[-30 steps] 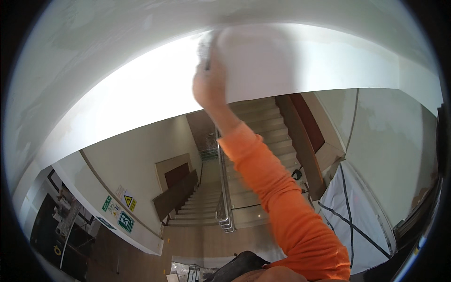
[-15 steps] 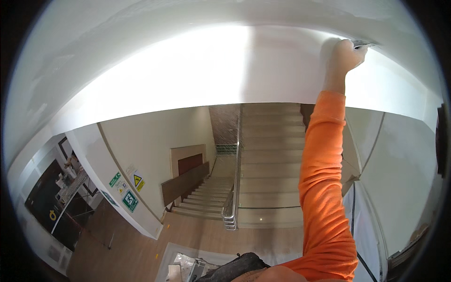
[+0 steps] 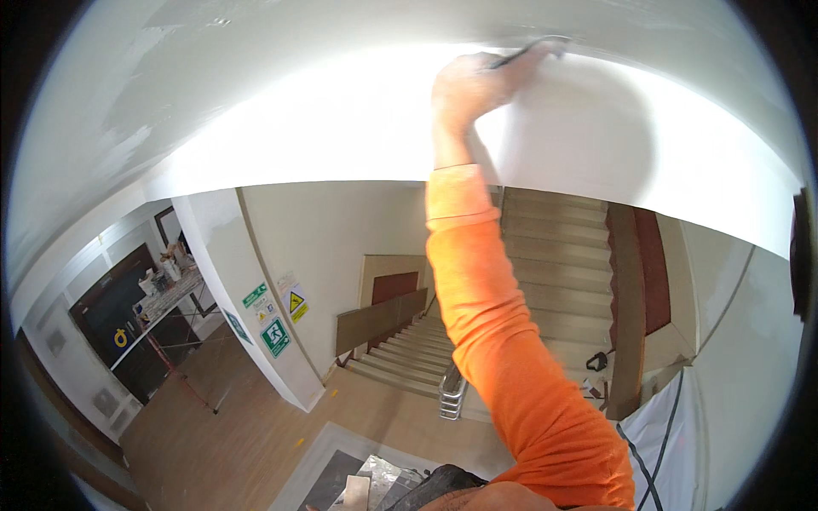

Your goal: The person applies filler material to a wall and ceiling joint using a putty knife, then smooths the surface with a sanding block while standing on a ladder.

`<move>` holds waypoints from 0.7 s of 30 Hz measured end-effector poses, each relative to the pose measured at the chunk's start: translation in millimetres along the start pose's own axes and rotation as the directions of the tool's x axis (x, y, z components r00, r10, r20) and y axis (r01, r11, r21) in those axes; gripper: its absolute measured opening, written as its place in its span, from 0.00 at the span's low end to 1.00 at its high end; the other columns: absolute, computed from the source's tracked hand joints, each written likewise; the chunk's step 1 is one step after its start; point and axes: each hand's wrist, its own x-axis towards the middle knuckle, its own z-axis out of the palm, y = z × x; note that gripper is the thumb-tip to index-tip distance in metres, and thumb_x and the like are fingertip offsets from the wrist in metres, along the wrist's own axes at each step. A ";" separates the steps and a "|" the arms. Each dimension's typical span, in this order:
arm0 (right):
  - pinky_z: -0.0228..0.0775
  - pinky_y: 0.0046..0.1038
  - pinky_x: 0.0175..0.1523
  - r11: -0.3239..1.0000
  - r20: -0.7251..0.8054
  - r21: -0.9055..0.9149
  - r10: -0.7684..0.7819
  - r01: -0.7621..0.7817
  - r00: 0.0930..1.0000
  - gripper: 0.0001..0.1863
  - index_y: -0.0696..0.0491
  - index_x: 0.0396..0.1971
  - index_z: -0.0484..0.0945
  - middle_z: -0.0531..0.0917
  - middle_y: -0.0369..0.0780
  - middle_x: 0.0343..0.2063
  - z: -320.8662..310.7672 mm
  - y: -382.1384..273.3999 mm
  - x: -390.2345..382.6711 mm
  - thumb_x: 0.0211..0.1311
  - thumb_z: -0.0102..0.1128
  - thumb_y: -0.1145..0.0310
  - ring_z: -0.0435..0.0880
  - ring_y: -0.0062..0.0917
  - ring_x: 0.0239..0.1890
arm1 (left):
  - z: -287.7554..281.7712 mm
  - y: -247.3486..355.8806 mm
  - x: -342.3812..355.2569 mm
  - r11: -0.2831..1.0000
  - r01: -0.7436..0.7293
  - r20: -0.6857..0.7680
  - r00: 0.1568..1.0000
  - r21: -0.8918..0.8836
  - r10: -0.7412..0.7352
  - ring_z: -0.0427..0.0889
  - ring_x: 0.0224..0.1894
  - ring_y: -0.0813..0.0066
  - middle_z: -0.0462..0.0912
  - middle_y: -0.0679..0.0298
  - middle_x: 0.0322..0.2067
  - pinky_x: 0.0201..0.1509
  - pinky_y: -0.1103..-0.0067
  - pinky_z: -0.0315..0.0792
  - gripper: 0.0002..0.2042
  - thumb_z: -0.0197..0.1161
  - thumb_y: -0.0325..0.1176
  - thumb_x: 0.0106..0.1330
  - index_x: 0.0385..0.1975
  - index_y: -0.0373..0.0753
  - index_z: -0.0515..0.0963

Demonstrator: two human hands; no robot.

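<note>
One thin, dark hand tool (image 3: pixel 515 57) is clasped in the right hand (image 3: pixel 469 89), held up right about where the white beam (image 3: pixel 341 119) meets the ceiling (image 3: pixel 366 25). Pretty blurry up there, so the exact kind of tool can't be made out. What's being done with the left grip can't be told from this view. The raised arm is covered by an orange sleeve (image 3: pixel 503 315), and part of the stairs (image 3: pixel 554 272) and metal handrail (image 3: pixel 452 400) is blocked by it. Off left, a green sign (image 3: pixel 275 337) is stuck up; lower right, a white sheet (image 3: pixel 682 434) is crossed by dark strips.
</note>
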 end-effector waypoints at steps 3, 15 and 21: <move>0.43 0.42 0.80 0.955 0.104 0.191 0.209 -0.226 0.972 0.41 0.68 0.74 0.49 0.56 0.61 0.73 21.3 -56.6 -61.8 0.57 0.46 0.83 0.55 0.51 0.77 | -3.8 -1.2 -4.5 0.999 0.033 -0.033 0.999 0.019 -0.033 0.89 0.31 0.49 0.88 0.51 0.26 0.37 0.59 0.81 0.28 0.54 0.59 0.70 0.30 0.40 0.90; 0.62 0.38 0.72 0.679 0.494 0.207 0.549 -0.704 0.674 0.25 0.61 0.67 0.65 0.70 0.51 0.65 -124.3 -38.9 -29.9 0.72 0.51 0.73 0.72 0.37 0.66 | -3.4 0.2 -3.3 0.995 -0.070 -0.111 0.992 -0.071 0.061 0.88 0.30 0.47 0.87 0.50 0.25 0.36 0.57 0.80 0.28 0.54 0.57 0.71 0.29 0.38 0.89; 0.72 0.29 0.48 0.910 0.046 0.228 0.345 -0.346 0.937 0.08 0.58 0.43 0.78 0.81 0.40 0.37 -173.4 61.8 156.5 0.70 0.53 0.73 0.79 0.25 0.40 | 4.6 -9.2 -5.0 0.999 -0.035 -0.068 0.997 -0.004 0.034 0.87 0.29 0.49 0.87 0.51 0.25 0.36 0.56 0.79 0.28 0.56 0.60 0.68 0.28 0.38 0.88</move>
